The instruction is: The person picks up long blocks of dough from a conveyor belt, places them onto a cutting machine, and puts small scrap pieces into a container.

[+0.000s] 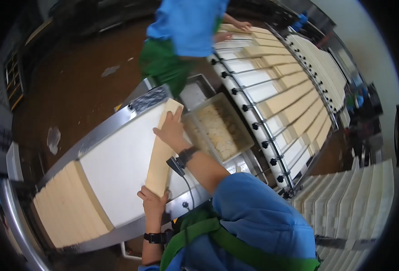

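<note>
A long, pale, dough-like slab [158, 165] lies across the white belt surface [120, 153], between my two hands. My left hand [153, 203] grips its near end, thumb on one side and fingers on the other. Toward the far end, my right hand [170, 130] holds the slab with fingers over its top and edge. Its underside is hidden. At the belt's left end, several similar slabs [70, 205] lie packed side by side. Beside my right forearm, a plastic bin [242, 153] contains pale scraps [217, 131].
On the right, a wide conveyor [240, 108] carries rows of pale slabs [294, 83] under thin rods with black knobs. A co-worker [186, 34] in blue and green stands at its far end, hands near the slabs. Stacked white trays [344, 198] stand at lower right.
</note>
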`<state>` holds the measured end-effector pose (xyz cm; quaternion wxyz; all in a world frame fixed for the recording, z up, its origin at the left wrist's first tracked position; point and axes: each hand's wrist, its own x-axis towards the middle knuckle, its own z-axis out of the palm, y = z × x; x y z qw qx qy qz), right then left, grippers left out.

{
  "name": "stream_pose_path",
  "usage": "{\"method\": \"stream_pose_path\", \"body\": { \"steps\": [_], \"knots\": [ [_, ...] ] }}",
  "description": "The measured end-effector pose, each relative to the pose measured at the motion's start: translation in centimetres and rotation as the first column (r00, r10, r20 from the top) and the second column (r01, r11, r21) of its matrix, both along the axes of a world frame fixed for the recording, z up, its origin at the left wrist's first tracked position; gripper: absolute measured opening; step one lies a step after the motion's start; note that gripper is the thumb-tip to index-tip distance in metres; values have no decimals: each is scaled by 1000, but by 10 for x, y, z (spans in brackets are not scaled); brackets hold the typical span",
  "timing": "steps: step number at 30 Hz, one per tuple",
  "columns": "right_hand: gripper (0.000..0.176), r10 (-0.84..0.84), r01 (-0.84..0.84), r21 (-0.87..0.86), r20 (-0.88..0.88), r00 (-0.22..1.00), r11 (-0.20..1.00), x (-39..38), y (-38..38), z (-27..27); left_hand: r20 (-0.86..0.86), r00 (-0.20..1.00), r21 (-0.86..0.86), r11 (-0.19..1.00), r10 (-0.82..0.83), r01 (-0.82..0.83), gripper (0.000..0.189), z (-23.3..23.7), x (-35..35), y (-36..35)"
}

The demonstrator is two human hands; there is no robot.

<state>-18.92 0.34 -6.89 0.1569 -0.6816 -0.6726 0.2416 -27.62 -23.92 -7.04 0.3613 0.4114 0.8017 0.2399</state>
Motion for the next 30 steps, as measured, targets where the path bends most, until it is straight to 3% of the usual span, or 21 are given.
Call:
{"method": "stream_pose_path", "body": {
  "steps": [1, 4, 7, 10, 13, 16, 19, 22, 30],
  "knots": [
    [86, -71, 72, 12, -63, 995, 997, 24, 4, -2, -24, 1000, -8, 1000, -6, 6, 81, 4, 12, 12],
    [88, -256, 267, 14, -234, 938, 964, 107, 16, 4, -172, 984, 278, 956, -46, 93, 76, 3, 51, 38],
    [85, -312, 412, 223, -378, 872, 883, 197, 29, 17, -169, 976, 359, 914, -135, 189, 72, 29, 97, 81],
    [84, -433, 527, 208, -368, 823, 824, 281, 51, 57, -255, 938, 495, 801, -237, 337, 70, 60, 153, 128],
    [80, -573, 658, 192, -356, 738, 728, 349, 89, 75, -168, 946, 636, 702, -279, 320, 74, 77, 202, 176],
    [65, -610, 619, -2, -178, 772, 785, 403, 122, 93, -233, 904, 683, 602, -359, 415, 72, 91, 235, 228],
    [62, -406, 428, -68, 216, 888, 901, 458, 164, 65, -210, 856, 695, 544, -472, 471, 67, 85, 245, 277],
    [60, -459, 472, -2, 230, 858, 882, 495, 192, 45, 14, 789, 650, 605, -614, 459, 63, 67, 252, 307],
    [60, -372, 391, -208, 123, 920, 897, 528, 211, 55, 17, 809, 586, 661, -588, 468, 55, 57, 280, 319]
  ]
}}
